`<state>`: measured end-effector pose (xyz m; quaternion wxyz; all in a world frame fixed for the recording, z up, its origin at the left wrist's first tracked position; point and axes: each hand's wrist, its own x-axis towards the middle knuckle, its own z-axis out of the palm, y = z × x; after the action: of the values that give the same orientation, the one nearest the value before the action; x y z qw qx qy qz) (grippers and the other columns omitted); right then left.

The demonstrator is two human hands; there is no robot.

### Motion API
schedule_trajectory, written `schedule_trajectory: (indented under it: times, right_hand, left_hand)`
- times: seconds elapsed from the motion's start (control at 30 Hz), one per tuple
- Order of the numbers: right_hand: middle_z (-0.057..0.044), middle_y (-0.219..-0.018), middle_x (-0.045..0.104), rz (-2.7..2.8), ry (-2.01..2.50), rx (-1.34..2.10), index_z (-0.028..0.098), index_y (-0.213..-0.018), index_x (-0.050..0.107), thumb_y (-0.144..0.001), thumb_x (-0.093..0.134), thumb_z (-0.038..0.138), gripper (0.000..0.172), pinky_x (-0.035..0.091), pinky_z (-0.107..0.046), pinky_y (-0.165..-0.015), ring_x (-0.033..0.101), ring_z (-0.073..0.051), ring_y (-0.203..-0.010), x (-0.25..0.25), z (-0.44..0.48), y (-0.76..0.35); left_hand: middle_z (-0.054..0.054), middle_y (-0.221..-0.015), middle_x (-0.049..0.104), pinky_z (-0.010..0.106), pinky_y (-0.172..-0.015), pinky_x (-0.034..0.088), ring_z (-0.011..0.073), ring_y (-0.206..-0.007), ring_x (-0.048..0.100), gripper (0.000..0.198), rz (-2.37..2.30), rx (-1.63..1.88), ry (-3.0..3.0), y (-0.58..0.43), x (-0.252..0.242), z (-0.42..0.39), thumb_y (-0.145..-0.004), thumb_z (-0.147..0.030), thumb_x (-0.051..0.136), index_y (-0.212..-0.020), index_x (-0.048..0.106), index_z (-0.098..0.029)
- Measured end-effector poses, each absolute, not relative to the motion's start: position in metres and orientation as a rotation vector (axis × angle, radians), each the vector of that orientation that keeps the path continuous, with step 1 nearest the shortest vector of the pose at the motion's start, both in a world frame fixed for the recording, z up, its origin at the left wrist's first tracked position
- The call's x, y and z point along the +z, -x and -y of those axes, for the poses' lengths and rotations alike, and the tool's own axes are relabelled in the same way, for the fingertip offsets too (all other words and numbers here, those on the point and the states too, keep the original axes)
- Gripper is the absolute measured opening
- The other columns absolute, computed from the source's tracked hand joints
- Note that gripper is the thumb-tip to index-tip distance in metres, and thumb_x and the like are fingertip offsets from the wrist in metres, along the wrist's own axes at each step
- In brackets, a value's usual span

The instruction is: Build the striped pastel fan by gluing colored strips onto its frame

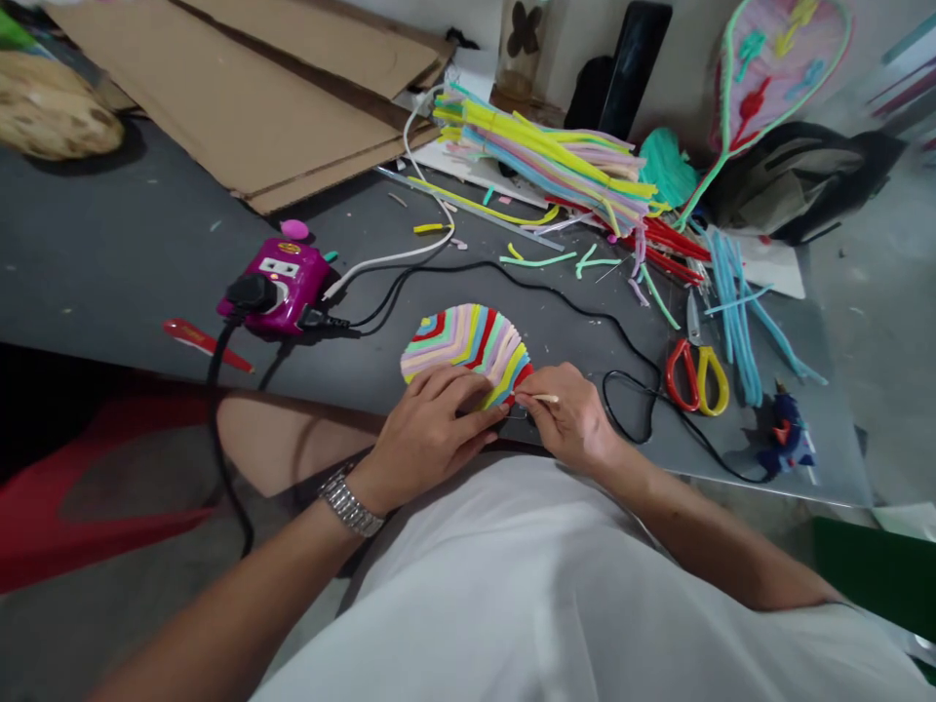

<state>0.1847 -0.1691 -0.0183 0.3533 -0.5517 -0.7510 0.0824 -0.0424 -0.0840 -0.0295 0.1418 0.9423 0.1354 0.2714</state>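
Pinching a stick [539, 398], right grip [566, 421] meets the crosswise striped straw fan [466, 353], left grip [428, 439] pressing it.

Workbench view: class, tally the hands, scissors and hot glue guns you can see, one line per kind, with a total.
Hands (left hand, right hand): 2
Scissors: 1
Hot glue guns: 1
Total: 4

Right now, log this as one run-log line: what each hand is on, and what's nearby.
left hand: on striped straw piece | right hand: pinching thin stick at its edge | nearby: scissors, glue gun
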Motion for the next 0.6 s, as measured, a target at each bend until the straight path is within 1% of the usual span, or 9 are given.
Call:
schedule_trajectory:
  times: [0.07,0.13,0.2,0.27,0.33,0.43,0.5,0.6]
  right_hand:
    - [-0.004,-0.08,0.072,1.974,1.472,0.25,0.022,-0.088,0.066,-0.11,0.047,0.027,0.03,0.045,-0.033,-0.074,0.066,-0.017,-0.073,-0.015,0.162,-0.183]
    - [-0.004,-0.077,0.071,1.922,1.504,0.372,0.021,-0.081,0.064,-0.11,0.048,0.031,0.034,0.046,-0.032,-0.072,0.064,-0.016,-0.069,-0.01,0.157,-0.183]
    - [-0.002,-0.076,0.07,1.76,1.519,0.552,0.021,-0.082,0.064,-0.111,0.049,0.038,0.037,0.048,-0.029,-0.066,0.063,-0.014,-0.064,-0.004,0.156,-0.186]
    - [-0.001,-0.078,0.071,1.555,1.529,0.614,0.02,-0.089,0.067,-0.111,0.049,0.042,0.035,0.047,-0.027,-0.058,0.06,-0.013,-0.059,0.001,0.161,-0.194]
    - [-0.002,-0.083,0.074,1.486,1.567,0.476,0.02,-0.1,0.071,-0.11,0.051,0.039,0.029,0.047,-0.027,-0.059,0.061,-0.013,-0.062,0.002,0.168,-0.207]
    - [-0.008,-0.095,0.076,1.729,1.687,0.121,0.02,-0.106,0.074,-0.106,0.054,0.025,0.021,0.05,-0.033,-0.074,0.067,-0.02,-0.083,-0.003,0.176,-0.234]
    - [-0.011,-0.101,0.075,1.886,1.807,-0.061,0.02,-0.111,0.075,-0.102,0.052,0.016,0.025,0.049,-0.037,-0.081,0.066,-0.024,-0.094,-0.007,0.179,-0.25]
    - [-0.015,-0.12,0.072,1.913,1.944,-0.227,0.019,-0.132,0.068,-0.098,0.047,0.007,0.042,0.048,-0.041,-0.085,0.064,-0.028,-0.104,-0.007,0.184,-0.26]
  left_hand:
    - [0.012,-0.122,0.069,0.05,-0.101,0.054,0.0294,-0.118,0.061,0.027,-0.393,0.787,-2.708,0.043,-0.03,0.084,-0.099,-0.024,0.069,-0.126,0.073,-0.024]
    - [0.012,-0.122,0.07,0.05,-0.101,0.055,0.0289,-0.118,0.062,0.027,-0.379,0.806,-2.68,0.043,-0.031,0.084,-0.098,-0.023,0.07,-0.125,0.073,-0.024]
    - [0.012,-0.124,0.07,0.051,-0.103,0.055,0.0285,-0.12,0.063,0.028,-0.356,0.874,-2.625,0.045,-0.032,0.084,-0.096,-0.019,0.07,-0.124,0.072,-0.024]
    - [0.011,-0.126,0.071,0.051,-0.106,0.055,0.028,-0.124,0.063,0.031,-0.36,0.97,-2.556,0.048,-0.034,0.086,-0.095,-0.013,0.069,-0.124,0.07,-0.024]
    - [0.011,-0.127,0.071,0.051,-0.106,0.055,0.0277,-0.125,0.063,0.035,-0.417,1.044,-2.503,0.051,-0.035,0.089,-0.094,-0.009,0.068,-0.125,0.069,-0.024]
    - [0.009,-0.124,0.073,0.05,-0.104,0.055,0.0268,-0.123,0.065,0.038,-0.538,1.108,-2.489,0.055,-0.037,0.093,-0.094,-0.008,0.067,-0.127,0.068,-0.026]
    - [0.009,-0.123,0.072,0.049,-0.103,0.055,0.0264,-0.121,0.066,0.037,-0.606,1.146,-2.49,0.059,-0.038,0.095,-0.094,-0.008,0.067,-0.126,0.068,-0.026]
    - [0.01,-0.124,0.071,0.049,-0.104,0.055,0.0269,-0.121,0.065,0.038,-0.693,1.184,-2.486,0.065,-0.04,0.099,-0.094,-0.008,0.065,-0.127,0.068,-0.026]
